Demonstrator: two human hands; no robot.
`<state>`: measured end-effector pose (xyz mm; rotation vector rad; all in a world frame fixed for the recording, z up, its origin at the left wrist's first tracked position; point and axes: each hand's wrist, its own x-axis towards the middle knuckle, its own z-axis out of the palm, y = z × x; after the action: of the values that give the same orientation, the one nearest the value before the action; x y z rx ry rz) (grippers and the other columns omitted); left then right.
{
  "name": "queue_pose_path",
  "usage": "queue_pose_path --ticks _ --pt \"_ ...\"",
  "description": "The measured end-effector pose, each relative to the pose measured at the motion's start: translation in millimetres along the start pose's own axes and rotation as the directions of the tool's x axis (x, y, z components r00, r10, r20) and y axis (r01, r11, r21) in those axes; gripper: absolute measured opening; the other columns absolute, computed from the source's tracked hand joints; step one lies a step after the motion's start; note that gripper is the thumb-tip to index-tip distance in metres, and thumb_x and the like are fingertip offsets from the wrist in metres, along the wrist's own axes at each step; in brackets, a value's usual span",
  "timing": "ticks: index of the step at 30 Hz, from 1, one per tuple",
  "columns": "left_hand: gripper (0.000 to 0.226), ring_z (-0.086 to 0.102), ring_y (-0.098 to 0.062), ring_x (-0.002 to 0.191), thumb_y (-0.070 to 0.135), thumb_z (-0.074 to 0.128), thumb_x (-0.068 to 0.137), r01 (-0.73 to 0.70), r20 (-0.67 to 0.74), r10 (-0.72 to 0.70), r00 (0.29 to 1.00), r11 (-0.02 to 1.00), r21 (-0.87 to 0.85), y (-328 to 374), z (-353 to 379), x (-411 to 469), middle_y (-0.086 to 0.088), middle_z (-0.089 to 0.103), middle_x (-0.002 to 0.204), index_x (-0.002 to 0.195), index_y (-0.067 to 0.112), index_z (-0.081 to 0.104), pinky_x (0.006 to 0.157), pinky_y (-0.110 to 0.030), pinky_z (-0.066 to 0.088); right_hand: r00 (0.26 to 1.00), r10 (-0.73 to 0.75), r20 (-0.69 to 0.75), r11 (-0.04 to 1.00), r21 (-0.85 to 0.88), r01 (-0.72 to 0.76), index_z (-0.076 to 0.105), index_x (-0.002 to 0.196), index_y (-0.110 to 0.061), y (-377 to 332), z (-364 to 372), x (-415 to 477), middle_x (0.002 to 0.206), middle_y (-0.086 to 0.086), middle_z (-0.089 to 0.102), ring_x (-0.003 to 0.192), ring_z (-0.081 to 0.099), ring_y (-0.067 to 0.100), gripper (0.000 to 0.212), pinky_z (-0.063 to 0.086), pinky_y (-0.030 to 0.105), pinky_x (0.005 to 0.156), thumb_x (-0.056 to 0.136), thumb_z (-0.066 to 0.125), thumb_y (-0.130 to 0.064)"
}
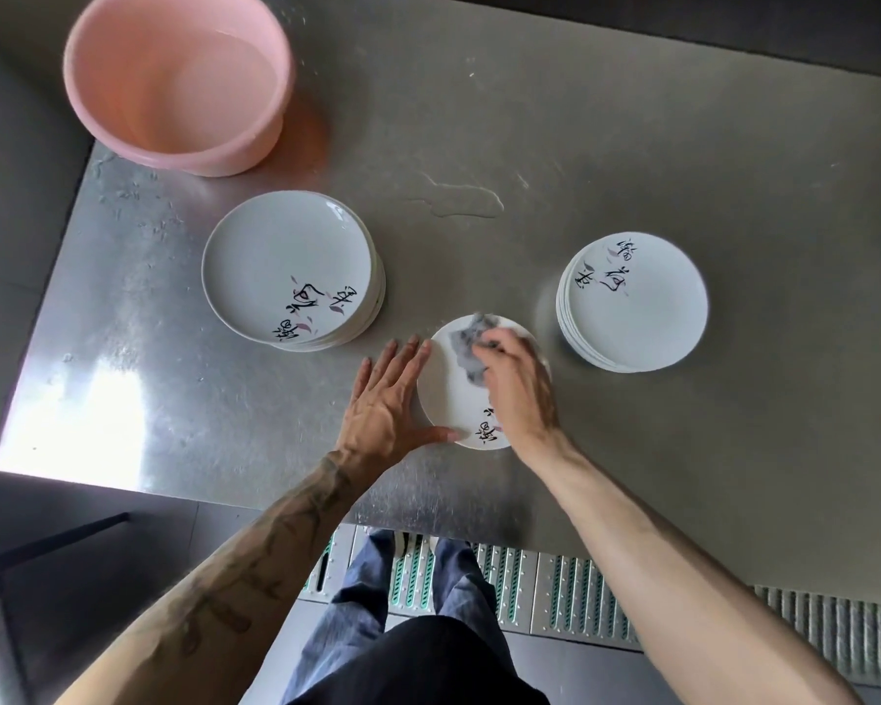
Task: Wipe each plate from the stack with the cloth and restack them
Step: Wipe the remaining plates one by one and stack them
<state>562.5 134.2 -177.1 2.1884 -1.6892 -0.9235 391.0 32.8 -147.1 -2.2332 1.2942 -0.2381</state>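
Note:
A single white plate (451,399) with black brush lettering lies flat on the steel table, between two stacks of like plates. My right hand (517,386) presses a grey cloth (469,343) onto the plate's far part, its fingers curled over the cloth. My left hand (385,399) lies flat on the table with straight fingers, its thumb against the plate's near-left rim. The left stack (286,269) stands beyond my left hand. The right stack (631,300) stands just right of my right hand.
A pink plastic basin (174,78) holding water stands at the table's far left. A puddle of water (459,198) lies beyond the plates. The table's near edge (428,516) runs just above my legs, and its left edge drops to a dark floor.

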Motion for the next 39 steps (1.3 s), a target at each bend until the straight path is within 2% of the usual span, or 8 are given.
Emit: queue_pose_path --ticks 6,13,16,19,22,28,32,39 --pt "0.132 0.000 -0.015 0.159 0.077 0.079 0.063 -0.023 0.003 0.023 1.000 0.999 0.024 0.8 -3.0 -1.6 0.009 0.007 0.171 0.165 0.028 0.011 0.129 -0.046 0.003 0.958 -0.203 0.203 0.977 0.101 0.186 0.070 0.120 -0.021 -13.4 15.8 -37.2 0.134 -0.012 0.052 0.114 0.050 0.008 0.034 0.047 0.014 0.095 0.092 0.063 -0.002" --pt "0.131 -0.002 -0.018 0.159 0.088 0.066 0.061 -0.021 0.021 0.021 1.000 1.000 0.009 3.1 -4.9 -2.1 0.006 0.006 0.172 0.165 0.029 0.011 0.129 -0.046 0.000 0.988 -0.087 0.127 0.945 -0.303 0.122 0.067 0.122 -0.014 43.7 -32.3 5.6 0.129 0.000 0.057 0.110 0.054 0.026 0.037 0.052 0.040 0.084 0.087 0.061 -0.001" --pt "0.131 -0.004 -0.018 0.159 0.090 0.062 0.060 -0.010 0.016 0.009 1.000 1.000 0.014 3.8 -2.3 -1.0 0.007 0.005 0.172 0.165 0.032 0.009 0.129 -0.047 0.000 0.991 -0.046 0.129 0.957 -0.277 0.081 0.066 0.123 -0.015 42.3 -27.9 -19.1 0.129 0.000 0.056 0.110 0.055 0.025 0.039 0.052 0.038 0.086 0.087 0.059 -0.001" --pt "0.131 -0.003 -0.018 0.159 0.090 0.064 0.061 -0.012 0.009 0.012 1.000 1.000 0.021 1.5 0.5 -0.3 0.007 0.005 0.172 0.165 0.033 0.009 0.129 -0.048 0.001 0.970 -0.138 0.201 0.973 -0.156 0.171 0.069 0.119 -0.016 30.7 -15.2 -52.1 0.129 -0.002 0.055 0.107 0.056 0.023 0.042 0.057 0.036 0.077 0.082 0.062 0.002" --pt "0.131 -0.004 -0.018 0.159 0.092 0.062 0.062 -0.020 0.012 0.019 1.000 1.000 0.012 -0.8 1.4 -0.3 0.008 0.004 0.172 0.165 0.033 0.007 0.129 -0.048 0.000 0.955 -0.182 0.235 0.961 -0.164 0.224 0.066 0.125 -0.016 43.7 -23.8 -33.1 0.137 -0.002 0.053 0.116 0.056 0.024 0.046 0.056 0.038 0.084 0.084 0.064 0.005" --pt "0.130 -0.005 -0.020 0.159 0.090 0.066 0.063 -0.009 0.016 0.009 1.000 1.000 0.012 1.2 2.9 1.6 0.006 0.004 0.172 0.164 0.035 0.005 0.128 -0.049 -0.003 0.981 -0.137 0.140 0.968 -0.189 0.162 0.070 0.116 -0.011 59.1 -30.6 -26.3 0.128 0.002 0.059 0.107 0.060 0.028 0.043 0.057 0.041 0.085 0.077 0.064 0.007" --pt "0.131 -0.006 -0.020 0.159 0.090 0.067 0.062 -0.027 0.022 0.026 0.999 0.999 0.030 -3.2 4.1 0.7 0.005 0.002 0.173 0.164 0.038 0.003 0.128 -0.051 -0.001 0.940 -0.226 0.255 0.952 -0.147 0.268 0.068 0.124 -0.016 56.3 -28.0 -54.6 0.134 -0.001 0.055 0.116 0.057 0.021 0.048 0.056 0.035 0.087 0.080 0.069 0.005" --pt "0.131 -0.002 -0.022 0.159 0.095 0.061 0.059 -0.015 0.005 0.015 1.000 0.999 0.034 -2.5 7.3 3.1 0.004 0.006 0.173 0.163 0.040 0.003 0.128 -0.051 0.000 0.990 -0.068 0.125 0.969 -0.226 0.095 0.071 0.114 -0.011 55.3 -28.5 -36.1 0.122 0.002 0.058 0.102 0.058 0.026 0.039 0.058 0.041 0.081 0.079 0.065 0.007"
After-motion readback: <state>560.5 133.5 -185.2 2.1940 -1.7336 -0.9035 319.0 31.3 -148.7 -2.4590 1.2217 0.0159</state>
